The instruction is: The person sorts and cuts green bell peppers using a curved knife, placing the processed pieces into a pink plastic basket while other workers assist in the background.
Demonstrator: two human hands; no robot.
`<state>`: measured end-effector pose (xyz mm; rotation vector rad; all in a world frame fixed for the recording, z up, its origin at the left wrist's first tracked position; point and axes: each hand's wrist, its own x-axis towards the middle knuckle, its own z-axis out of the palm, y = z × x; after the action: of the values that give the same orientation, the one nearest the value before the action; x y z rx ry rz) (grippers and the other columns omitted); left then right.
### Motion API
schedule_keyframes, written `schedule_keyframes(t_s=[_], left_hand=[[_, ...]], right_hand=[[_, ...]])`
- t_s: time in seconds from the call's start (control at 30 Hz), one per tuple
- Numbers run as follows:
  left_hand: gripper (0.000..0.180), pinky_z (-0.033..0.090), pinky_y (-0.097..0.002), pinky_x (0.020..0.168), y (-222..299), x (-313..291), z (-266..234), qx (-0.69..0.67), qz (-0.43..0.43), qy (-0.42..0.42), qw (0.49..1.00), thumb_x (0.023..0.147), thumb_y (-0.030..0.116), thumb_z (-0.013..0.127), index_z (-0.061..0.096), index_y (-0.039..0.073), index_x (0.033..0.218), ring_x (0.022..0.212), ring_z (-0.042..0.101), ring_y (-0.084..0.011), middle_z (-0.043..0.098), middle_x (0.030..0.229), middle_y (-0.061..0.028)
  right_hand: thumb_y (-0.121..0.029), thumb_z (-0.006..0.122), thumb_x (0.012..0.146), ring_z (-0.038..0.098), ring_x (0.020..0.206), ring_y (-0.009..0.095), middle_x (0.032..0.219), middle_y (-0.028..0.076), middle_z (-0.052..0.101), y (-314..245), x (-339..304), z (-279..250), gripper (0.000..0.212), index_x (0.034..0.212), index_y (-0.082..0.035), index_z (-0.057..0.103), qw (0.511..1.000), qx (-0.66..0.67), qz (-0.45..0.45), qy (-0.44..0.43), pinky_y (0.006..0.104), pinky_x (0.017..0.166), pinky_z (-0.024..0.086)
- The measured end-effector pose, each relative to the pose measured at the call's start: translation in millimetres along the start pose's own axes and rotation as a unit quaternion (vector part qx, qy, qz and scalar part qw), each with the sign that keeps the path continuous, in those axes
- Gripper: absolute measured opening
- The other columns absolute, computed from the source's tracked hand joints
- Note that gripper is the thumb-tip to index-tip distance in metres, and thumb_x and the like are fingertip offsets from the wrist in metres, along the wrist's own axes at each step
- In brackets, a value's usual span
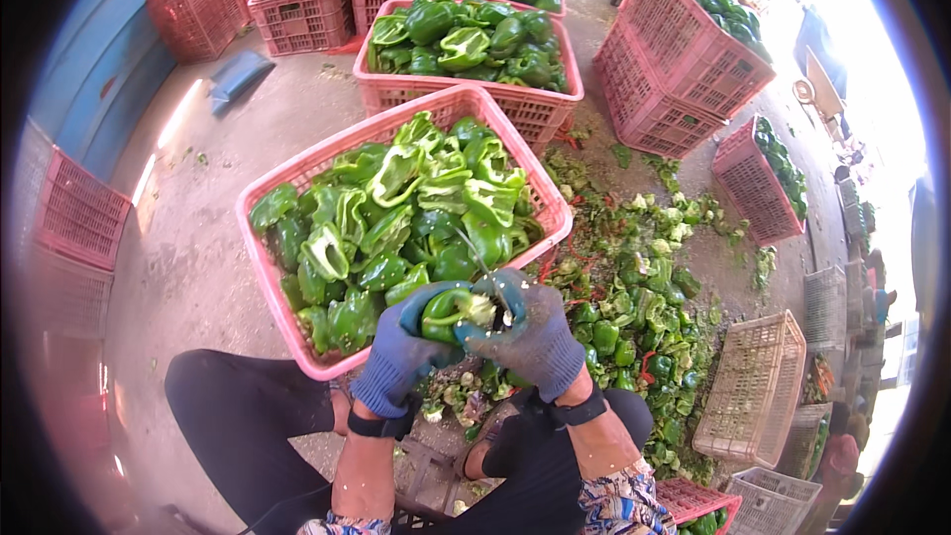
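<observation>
Left hand (401,349): yours, blue glove, clenched round pepper (448,309), held over knees, just before near crate (260,263).
Right hand (533,335): grey glove, grasping knife (479,260); blade tip at pepper's pale core.
Step, as judged: coring, cut under way, core not yet out.
Near crate: full of cored halves.
Far crate (381,89): heaped peppers.
Floor (188,267): scraps (634,287) to your right; empty pale basket (758,391) beyond.
Next move calls for: turn pepper against blade, keep left thumb clear, drop core among scraps.
</observation>
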<state>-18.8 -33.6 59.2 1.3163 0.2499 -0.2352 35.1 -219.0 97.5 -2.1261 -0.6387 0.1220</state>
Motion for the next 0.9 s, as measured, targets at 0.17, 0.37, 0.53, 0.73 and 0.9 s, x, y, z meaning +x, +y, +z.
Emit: schedule_keyframes(t_s=[0.17,0.37,0.53,0.73,0.9], left_hand=[[0.058,0.051,-0.0240,0.062,2,-4,-1,0.112,0.032,-0.017,0.993,0.070,-0.009,0.071,0.067,0.005,0.126,0.075,0.060,-0.0067,0.067,0.092,0.0031],[0.060,0.057,-0.0254,0.072,16,-20,-46,0.011,0.002,-0.031,0.999,0.073,-0.011,0.072,0.064,0.002,0.132,0.081,0.067,-0.0121,0.071,0.100,-0.0041],[0.061,0.061,-0.0374,0.081,28,6,-124,0.421,-0.012,0.354,0.835,0.075,0.013,0.086,0.066,0.009,0.132,0.091,0.073,-0.0235,0.074,0.110,-0.0092],[0.045,0.046,-0.0506,0.101,-33,90,-179,0.696,0.020,0.428,0.576,0.088,0.028,0.068,0.065,0.010,0.129,0.118,0.064,-0.0319,0.068,0.125,-0.0155],[0.032,0.051,-0.0456,0.092,-95,93,-260,0.743,0.198,0.245,0.590,0.092,0.014,0.059,0.065,0.004,0.122,0.105,0.067,-0.0308,0.070,0.115,-0.0185]], right_hand=[[-0.036,0.087,0.066,0.068,0.071,0.033,0.096,0.014,0.065,19,-4,11,0.056,0.107,-0.008,0.063,0.975,-0.176,-0.130,0.030,0.0441,0.060,0.055],[-0.008,0.079,0.078,0.068,0.068,0.017,0.079,0.007,0.072,29,-9,17,0.025,0.100,-0.001,0.070,0.999,-0.016,-0.003,-0.035,0.0308,0.062,0.053],[-0.015,0.082,0.083,0.062,0.063,0.011,0.074,0.006,0.068,19,-11,18,0.028,0.102,0.001,0.070,0.988,0.017,0.155,-0.023,0.0290,0.058,0.050],[-0.020,0.084,0.080,0.071,0.069,0.025,0.079,0.013,0.072,23,-12,30,0.031,0.102,-0.001,0.071,0.990,0.014,0.131,-0.043,0.0376,0.066,0.055],[-0.017,0.080,0.078,0.071,0.075,0.033,0.083,0.014,0.073,18,-6,26,0.026,0.101,-0.008,0.074,0.995,0.036,0.089,-0.033,0.0424,0.067,0.056]])
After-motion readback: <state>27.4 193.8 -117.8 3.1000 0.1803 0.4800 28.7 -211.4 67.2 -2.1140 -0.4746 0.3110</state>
